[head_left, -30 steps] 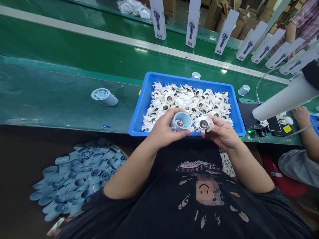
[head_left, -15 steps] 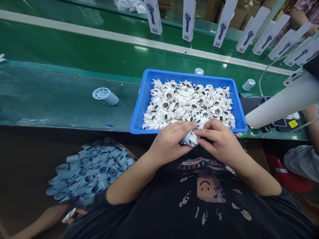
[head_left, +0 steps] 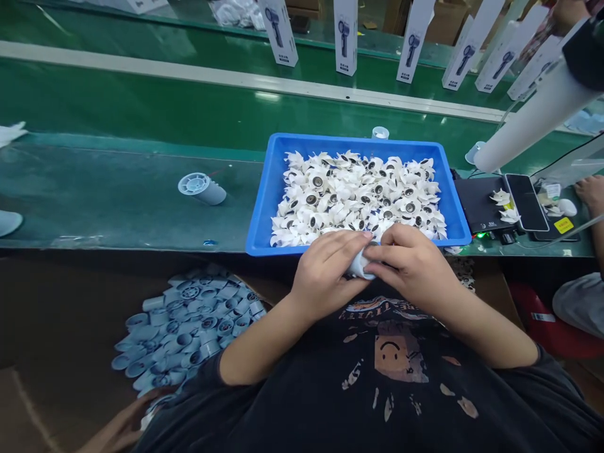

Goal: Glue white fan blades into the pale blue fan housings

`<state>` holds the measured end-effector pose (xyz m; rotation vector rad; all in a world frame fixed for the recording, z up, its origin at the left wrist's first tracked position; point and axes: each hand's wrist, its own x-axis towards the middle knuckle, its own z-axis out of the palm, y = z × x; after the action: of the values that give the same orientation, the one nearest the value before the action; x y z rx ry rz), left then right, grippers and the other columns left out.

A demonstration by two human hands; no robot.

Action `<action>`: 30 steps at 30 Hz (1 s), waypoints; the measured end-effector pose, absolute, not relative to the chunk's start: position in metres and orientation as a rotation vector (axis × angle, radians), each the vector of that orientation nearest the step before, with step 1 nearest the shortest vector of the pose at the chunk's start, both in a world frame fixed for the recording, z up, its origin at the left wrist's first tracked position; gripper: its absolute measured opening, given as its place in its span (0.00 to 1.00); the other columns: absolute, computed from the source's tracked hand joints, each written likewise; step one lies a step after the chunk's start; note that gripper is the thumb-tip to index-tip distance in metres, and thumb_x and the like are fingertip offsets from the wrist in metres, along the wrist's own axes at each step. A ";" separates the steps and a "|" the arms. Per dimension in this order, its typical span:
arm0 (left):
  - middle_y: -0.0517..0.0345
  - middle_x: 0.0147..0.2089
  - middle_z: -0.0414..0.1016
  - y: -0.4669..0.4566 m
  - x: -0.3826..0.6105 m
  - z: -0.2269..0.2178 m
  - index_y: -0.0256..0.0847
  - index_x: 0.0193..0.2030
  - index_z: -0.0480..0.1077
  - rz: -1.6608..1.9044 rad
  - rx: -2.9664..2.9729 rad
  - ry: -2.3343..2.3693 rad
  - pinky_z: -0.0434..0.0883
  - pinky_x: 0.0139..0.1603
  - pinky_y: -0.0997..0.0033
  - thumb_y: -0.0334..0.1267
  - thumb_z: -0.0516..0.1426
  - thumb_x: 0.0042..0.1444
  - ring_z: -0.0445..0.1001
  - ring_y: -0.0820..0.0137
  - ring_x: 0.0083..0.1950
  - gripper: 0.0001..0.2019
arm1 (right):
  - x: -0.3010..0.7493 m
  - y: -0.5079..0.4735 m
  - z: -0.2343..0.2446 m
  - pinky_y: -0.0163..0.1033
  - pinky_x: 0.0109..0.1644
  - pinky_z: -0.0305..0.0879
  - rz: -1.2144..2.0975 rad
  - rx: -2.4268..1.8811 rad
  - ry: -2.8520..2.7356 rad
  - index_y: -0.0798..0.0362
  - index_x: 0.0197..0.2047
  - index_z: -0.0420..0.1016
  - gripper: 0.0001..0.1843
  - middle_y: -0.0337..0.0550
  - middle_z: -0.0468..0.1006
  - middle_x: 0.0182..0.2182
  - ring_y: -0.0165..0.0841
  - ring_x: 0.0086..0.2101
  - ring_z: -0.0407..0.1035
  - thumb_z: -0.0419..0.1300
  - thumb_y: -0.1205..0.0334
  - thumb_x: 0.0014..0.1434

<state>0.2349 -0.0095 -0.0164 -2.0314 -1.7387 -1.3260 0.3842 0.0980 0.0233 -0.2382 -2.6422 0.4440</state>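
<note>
My left hand (head_left: 328, 267) is wrapped round a pale blue fan housing (head_left: 357, 267), a short tube held just in front of the tray, above my lap. The fingers of my right hand (head_left: 413, 261) are pinched together at the tube's open end. They cover most of the white fan blade that sits in that opening. Just beyond both hands, a blue tray (head_left: 264, 207) holds a heap of white fan blades (head_left: 353, 195) with dark round hubs.
A pale tube with a spoked end (head_left: 202, 189) lies left on the bench. Below it is a pile of blue housings (head_left: 189, 327), with another person's hand (head_left: 127, 425) at its edge. Right are a phone (head_left: 526, 202), a black box (head_left: 484, 204) and a white arm (head_left: 533, 123). Cartons (head_left: 346, 38) stand behind.
My right fingers have closed further over the housing's opening, so the white blade seen there before is now mostly covered. The view has shifted slightly. The other person's hand has moved at the pile.
</note>
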 end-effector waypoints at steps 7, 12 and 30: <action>0.50 0.50 0.81 -0.008 0.231 -0.029 0.43 0.57 0.70 -1.399 -2.043 -1.868 0.77 0.54 0.58 0.44 0.61 0.59 0.80 0.60 0.50 0.20 | 0.394 0.105 0.029 0.39 0.36 0.61 0.608 -0.236 -2.529 0.53 0.29 0.80 0.16 0.42 0.67 0.30 0.31 0.32 0.64 0.60 0.55 0.65; 0.49 0.51 0.81 -0.008 0.222 -0.034 0.45 0.58 0.70 -1.432 -1.972 -1.983 0.75 0.56 0.54 0.51 0.65 0.55 0.80 0.58 0.51 0.25 | 0.400 0.102 0.018 0.48 0.50 0.66 0.529 -0.134 -2.442 0.52 0.44 0.81 0.22 0.51 0.73 0.43 0.40 0.45 0.67 0.59 0.42 0.62; 0.46 0.56 0.73 0.021 0.161 -0.009 0.49 0.58 0.72 -0.999 -2.108 -1.876 0.70 0.58 0.46 0.57 0.67 0.49 0.72 0.50 0.57 0.31 | 0.423 0.116 -0.010 0.49 0.49 0.65 0.321 -0.030 -2.105 0.52 0.34 0.74 0.12 0.47 0.77 0.39 0.38 0.42 0.68 0.54 0.57 0.66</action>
<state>0.1612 0.0209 -0.0093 -2.1076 -1.8764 -0.9992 0.4232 0.1160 -0.0103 -0.0305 -2.1047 0.3210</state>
